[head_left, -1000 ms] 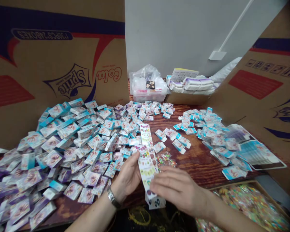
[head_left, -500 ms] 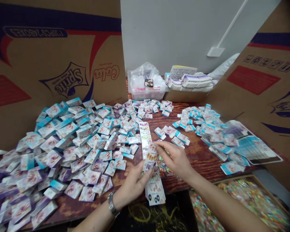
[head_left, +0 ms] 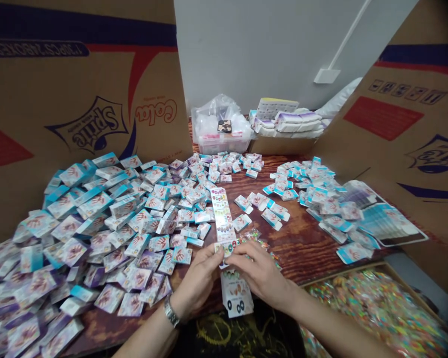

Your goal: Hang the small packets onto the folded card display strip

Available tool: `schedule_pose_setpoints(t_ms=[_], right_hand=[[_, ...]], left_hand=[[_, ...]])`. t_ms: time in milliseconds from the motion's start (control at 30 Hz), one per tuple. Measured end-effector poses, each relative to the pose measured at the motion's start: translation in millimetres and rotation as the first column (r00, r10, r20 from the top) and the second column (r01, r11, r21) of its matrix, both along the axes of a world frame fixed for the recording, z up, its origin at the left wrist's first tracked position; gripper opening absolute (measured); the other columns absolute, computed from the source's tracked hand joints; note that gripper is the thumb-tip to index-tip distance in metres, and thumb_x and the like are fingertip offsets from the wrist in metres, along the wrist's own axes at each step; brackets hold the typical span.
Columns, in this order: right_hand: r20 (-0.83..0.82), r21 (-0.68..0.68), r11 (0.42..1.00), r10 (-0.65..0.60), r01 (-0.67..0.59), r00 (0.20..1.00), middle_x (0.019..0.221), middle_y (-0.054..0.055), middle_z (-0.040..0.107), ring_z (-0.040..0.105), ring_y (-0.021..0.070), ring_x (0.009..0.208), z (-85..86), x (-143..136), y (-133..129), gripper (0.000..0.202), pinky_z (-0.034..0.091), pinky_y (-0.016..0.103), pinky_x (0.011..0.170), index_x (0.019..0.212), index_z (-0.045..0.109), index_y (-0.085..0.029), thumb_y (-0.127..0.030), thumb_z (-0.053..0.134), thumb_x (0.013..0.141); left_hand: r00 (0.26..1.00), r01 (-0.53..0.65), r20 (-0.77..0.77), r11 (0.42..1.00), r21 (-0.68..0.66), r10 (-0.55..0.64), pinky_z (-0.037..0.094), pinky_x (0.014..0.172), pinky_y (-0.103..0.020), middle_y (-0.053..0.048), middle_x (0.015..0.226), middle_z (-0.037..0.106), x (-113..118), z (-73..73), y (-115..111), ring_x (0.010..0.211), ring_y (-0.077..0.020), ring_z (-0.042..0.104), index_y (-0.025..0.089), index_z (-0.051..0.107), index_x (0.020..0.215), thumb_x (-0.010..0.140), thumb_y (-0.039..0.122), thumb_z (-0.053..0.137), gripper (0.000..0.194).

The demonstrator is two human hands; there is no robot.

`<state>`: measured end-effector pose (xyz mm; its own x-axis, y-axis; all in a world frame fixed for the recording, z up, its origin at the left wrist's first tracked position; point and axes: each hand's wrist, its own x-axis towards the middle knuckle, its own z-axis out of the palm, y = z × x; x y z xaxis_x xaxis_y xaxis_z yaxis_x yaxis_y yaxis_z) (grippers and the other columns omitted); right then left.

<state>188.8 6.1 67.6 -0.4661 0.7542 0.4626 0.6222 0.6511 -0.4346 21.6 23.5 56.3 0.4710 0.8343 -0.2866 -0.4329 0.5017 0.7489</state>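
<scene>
A long printed strip of stickers (head_left: 224, 219) runs from the table toward the near edge, with another printed part (head_left: 238, 296) hanging below the hands. My left hand (head_left: 201, 273), a metal watch on its wrist, pinches the strip's left side between thumb and fingers. From the right, my right hand (head_left: 259, 271) has its fingers bent together at the same spot on the strip; they partly hide what they grip. Small colourful packets (head_left: 259, 236) lie just beyond my right hand. A large pile of small printed boxes (head_left: 134, 219) spreads to the left.
Flat unfilled-looking cartons (head_left: 321, 194) lie at the right beside stacked sheets (head_left: 384, 219). An open box of colourful packets (head_left: 381, 308) stands at the lower right. Large cardboard boxes (head_left: 78, 89) flank the table, and a plastic tub (head_left: 224, 144) sits at the back.
The view has shifted slightly right. My right hand has come down and closer to my left hand. The strip section raised between them now lies lower, and one more carton shows near the strip.
</scene>
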Motion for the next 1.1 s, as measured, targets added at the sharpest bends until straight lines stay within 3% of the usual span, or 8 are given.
schedule_pose_setpoints(t_ms=[167,433,500,533,567,600,833,1100], right_hand=[[-0.167,-0.341,0.935,-0.162,0.097,0.973,0.1,0.007,0.057,0.055,0.0177,0.096,-0.9,9,1,0.021,0.048,0.03,0.082,0.11,0.055,-0.02,-0.024,0.053,0.089],[-0.142,-0.328,0.92,-0.275,0.217,0.951,0.088,0.005,0.059,0.057,0.0171,0.082,-16.4,52,-9,0.014,0.045,0.027,0.073,0.098,0.057,-0.02,-0.025,0.045,0.093],[-0.117,-0.366,0.868,-0.399,0.334,0.909,0.081,0.003,0.059,0.056,0.0167,0.076,-17.2,75,-6,0.013,0.043,0.026,0.069,0.09,0.055,-0.02,-0.028,0.044,0.093],[-0.107,-0.379,0.833,-0.472,0.403,0.875,0.079,0.002,0.058,0.056,0.0164,0.074,-18.6,88,-3,0.014,0.042,0.026,0.067,0.087,0.053,-0.02,-0.029,0.044,0.092],[-0.099,-0.385,0.796,-0.54,0.468,0.836,0.078,0.002,0.057,0.055,0.0162,0.072,-20.9,101,-2,0.016,0.041,0.026,0.066,0.086,0.052,-0.02,-0.031,0.043,0.092],[-0.094,-0.393,0.76,-0.593,0.517,0.8,0.077,0.001,0.057,0.054,0.0159,0.07,-24.2,114,0,0.017,0.04,0.026,0.065,0.085,0.051,-0.02,-0.033,0.043,0.092],[-0.036,-0.631,0.645,-0.58,0.431,0.814,0.079,0.0,0.062,0.055,0.0149,0.066,-53.7,155,-10,0.025,0.039,0.025,0.061,0.104,0.056,-0.02,-0.038,0.046,0.089],[0.111,-0.714,0.578,-0.465,0.396,0.878,0.075,0.0,0.063,0.057,0.014,0.066,-79.6,136,-13,0.015,0.039,0.022,0.06,0.089,0.06,-0.018,-0.028,0.048,0.086]], left_hand=[[0.988,0.115,-0.105,0.993,0.042,-0.11,0.045,0.07,-0.027,-0.003,0.074,0.063,4,-11.7,-4,0.067,-0.013,0.056,0.013,0.064,0.09,0.083,0.042,0.058,0.031],[0.928,0.25,-0.311,0.963,0.104,-0.207,0.052,0.064,-0.029,-0.002,0.082,0.061,50,-3.8,19,0.063,-0.0135,0.064,0.018,0.046,0.099,0.089,0.046,0.045,0.03],[0.762,0.428,-0.643,0.808,0.404,-0.082,0.051,0.069,-0.03,-0.005,0.085,0.062,67,-4.0,42,0.071,-0.015,0.064,0.017,0.047,0.098,0.095,0.042,0.029,0.031],[0.594,0.604,-0.801,0.615,0.507,0.077,0.049,0.073,-0.031,-0.007,0.088,0.063,75,-5.4,55,0.079,-0.0166,0.063,0.016,0.05,0.098,0.096,0.038,0.027,0.032],[0.381,0.764,-0.87,0.423,0.487,0.314,0.048,0.078,-0.034,-0.009,0.091,0.063,83,-8.1,69,0.086,-0.0192,0.061,0.016,0.051,0.101,0.096,0.037,0.028,0.032],[0.306,0.809,-0.869,0.375,0.453,0.389,0.044,0.085,-0.042,-0.014,0.094,0.063,91,-12.1,82,0.094,-0.0257,0.058,0.013,0.054,0.099,0.093,0.037,0.038,0.03],[0.075,0.931,-0.844,0.265,0.25,0.532,0.023,0.091,-0.06,-0.028,0.09,0.063,121,-52.0,118,0.099,-0.0401,0.052,0.001,0.063,0.086,0.083,0.02,0.049,0.024],[0.052,0.957,-0.828,0.208,0.2,0.558,0.033,0.08,-0.053,-0.023,0.085,0.064,130,-56.3,110,0.087,-0.035,0.059,0.003,0.061,0.094,0.085,0.017,0.044,0.024]])
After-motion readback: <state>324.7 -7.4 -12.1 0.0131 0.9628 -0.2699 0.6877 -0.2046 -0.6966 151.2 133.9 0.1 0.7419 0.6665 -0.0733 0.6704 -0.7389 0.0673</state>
